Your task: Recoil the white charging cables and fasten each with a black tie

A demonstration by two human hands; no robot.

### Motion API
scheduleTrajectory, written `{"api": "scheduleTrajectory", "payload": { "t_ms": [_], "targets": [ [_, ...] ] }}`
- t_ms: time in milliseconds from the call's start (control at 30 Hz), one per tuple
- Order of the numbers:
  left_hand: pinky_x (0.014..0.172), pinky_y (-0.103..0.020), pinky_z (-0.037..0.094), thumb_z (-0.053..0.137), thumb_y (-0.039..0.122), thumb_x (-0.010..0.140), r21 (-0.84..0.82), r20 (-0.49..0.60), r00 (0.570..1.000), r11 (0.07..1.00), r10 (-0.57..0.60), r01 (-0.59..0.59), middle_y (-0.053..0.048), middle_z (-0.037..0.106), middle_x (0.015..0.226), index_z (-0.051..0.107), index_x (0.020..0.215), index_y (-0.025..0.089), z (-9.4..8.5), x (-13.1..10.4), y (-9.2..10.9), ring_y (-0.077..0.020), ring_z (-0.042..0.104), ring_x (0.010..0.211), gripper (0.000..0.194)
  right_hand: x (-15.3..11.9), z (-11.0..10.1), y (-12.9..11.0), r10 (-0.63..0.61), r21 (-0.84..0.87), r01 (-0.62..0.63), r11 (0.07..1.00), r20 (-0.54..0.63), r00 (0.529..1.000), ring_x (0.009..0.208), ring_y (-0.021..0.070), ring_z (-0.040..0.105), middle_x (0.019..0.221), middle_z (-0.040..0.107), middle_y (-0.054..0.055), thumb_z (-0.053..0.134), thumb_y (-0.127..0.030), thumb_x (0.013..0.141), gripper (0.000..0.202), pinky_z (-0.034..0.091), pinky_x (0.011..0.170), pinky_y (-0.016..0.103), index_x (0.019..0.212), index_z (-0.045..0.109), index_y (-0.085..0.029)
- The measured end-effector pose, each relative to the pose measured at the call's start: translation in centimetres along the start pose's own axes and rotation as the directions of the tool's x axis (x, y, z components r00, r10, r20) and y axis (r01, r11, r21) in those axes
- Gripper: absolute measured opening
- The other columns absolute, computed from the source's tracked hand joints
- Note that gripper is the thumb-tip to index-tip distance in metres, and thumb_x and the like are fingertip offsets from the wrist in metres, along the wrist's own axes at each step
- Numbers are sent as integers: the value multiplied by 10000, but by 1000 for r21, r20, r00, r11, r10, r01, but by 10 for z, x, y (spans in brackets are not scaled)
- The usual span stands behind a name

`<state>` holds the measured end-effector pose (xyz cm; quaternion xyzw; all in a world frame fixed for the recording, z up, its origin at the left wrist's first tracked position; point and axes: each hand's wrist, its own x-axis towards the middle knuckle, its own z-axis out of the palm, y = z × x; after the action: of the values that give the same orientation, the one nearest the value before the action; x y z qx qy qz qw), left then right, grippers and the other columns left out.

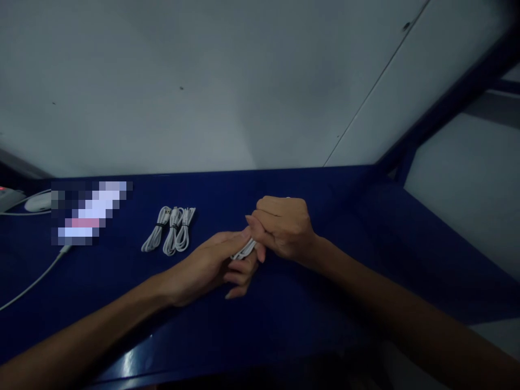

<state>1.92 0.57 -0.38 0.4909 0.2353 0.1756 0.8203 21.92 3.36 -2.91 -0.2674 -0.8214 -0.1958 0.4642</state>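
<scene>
Over the blue table, a white cable (245, 249) folded into a bundle is gripped by both hands, which meet each other. My left hand (217, 254) pinches it between thumb and fingers, the lower fingers loosely curled. My right hand (283, 225) is closed around the other end of the bundle, so most of that end is hidden. To the left of my hands lie three white cable bundles (174, 230), side by side, each bound with a black tie.
A blurred-out device with a lit screen (95, 208) lies at the left, a white cord (49, 271) running from it. Beside it are a white rounded object (38, 202) and a white block with a red light (8, 198). A grey wall (203, 97) rises behind the blue table (227, 336).
</scene>
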Motion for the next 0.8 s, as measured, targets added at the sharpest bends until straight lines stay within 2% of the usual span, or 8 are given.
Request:
{"api": "scheduleTrajectory", "payload": {
  "t_ms": [67,133,200,333,433,567,700,800],
  "targets": [
    [519,-251,303,449,513,1154,-10,27,999,999,-39,39,79,269,689,572,905,187,-1,-1,2,-115,213,563,428,1,-1,0,4,2,-4,1000,-7,1000,507,103,422,547,498,-33,478,-232,1156,592,318,496,301,568,535,-197],
    [522,-262,227,473,518,1147,14,40,997,998,-70,69,76,243,687,467,810,207,-3,-2,4,-116,184,577,458,2,-1,0,-12,-13,12,1000,-15,1000,505,102,411,549,492,-33,494,-234,1154,592,307,486,300,566,544,-193],
    [521,-278,178,488,510,1143,64,6,998,996,-64,63,70,236,685,376,767,222,-6,-3,5,-115,166,581,487,2,-2,-1,-29,-48,28,998,-21,999,502,95,415,569,524,-32,543,-231,1139,551,306,477,287,592,594,-183],
    [512,-293,156,476,465,1152,150,-87,996,988,-33,46,65,242,668,341,747,228,-7,-3,4,-113,155,562,488,3,-2,-2,-44,-105,45,993,13,999,527,94,466,639,623,-22,585,-248,1124,477,343,502,269,659,673,-183],
    [504,-296,152,473,441,1147,133,-91,996,990,-23,35,68,233,647,334,731,230,-6,-1,3,-114,158,551,486,4,-3,-3,-24,-90,29,995,57,998,531,108,461,583,564,-23,539,-222,1138,543,327,516,300,601,614,-184],
    [512,-282,198,486,392,1124,66,-64,997,997,-38,42,71,241,651,391,746,222,-2,2,3,-119,173,566,425,6,-3,-6,32,-61,-29,998,58,998,513,108,420,550,511,-30,501,-206,1152,575,278,504,314,581,566,-186],
    [550,-260,319,481,489,1136,17,-53,995,996,-90,91,49,349,682,517,796,192,-2,2,3,-123,285,596,453,5,-1,-4,3,-59,-1,998,32,999,512,109,427,552,522,-26,496,-199,1157,577,278,511,319,584,565,-185],
    [590,-258,400,474,470,1151,33,-89,996,999,-13,16,27,414,730,662,908,144,-3,2,0,-132,373,642,448,3,1,-2,-7,-68,8,998,15,1000,507,104,425,548,518,-30,504,-199,1159,584,285,503,306,577,561,-182]
  ]
}}
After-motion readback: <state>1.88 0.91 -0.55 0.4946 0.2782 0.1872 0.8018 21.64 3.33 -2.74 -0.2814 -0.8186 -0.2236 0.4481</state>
